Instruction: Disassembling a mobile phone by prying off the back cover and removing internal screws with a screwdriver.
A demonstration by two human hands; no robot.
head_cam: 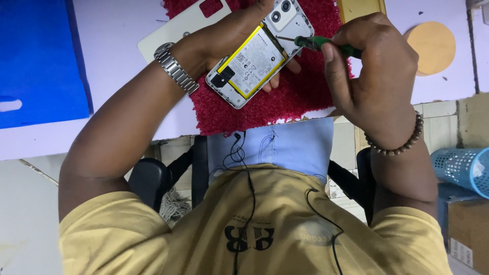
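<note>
Holding an opened white smartphone with exposed yellow-edged battery [259, 58] above the red fibre mat [265, 107], the left hand [224, 38] is closed around it. The right hand [372, 71] pinches a green-handled screwdriver [326, 46], its tip touching the phone's upper frame above the mat.

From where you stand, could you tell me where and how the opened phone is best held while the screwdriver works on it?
Hold the opened phone by its long edges, from underneath, as the left hand does. Its open back faces up, with the battery and camera block exposed, so fingers are probably best kept off that face. That leaves the top free for the green screwdriver in the right hand.
</note>
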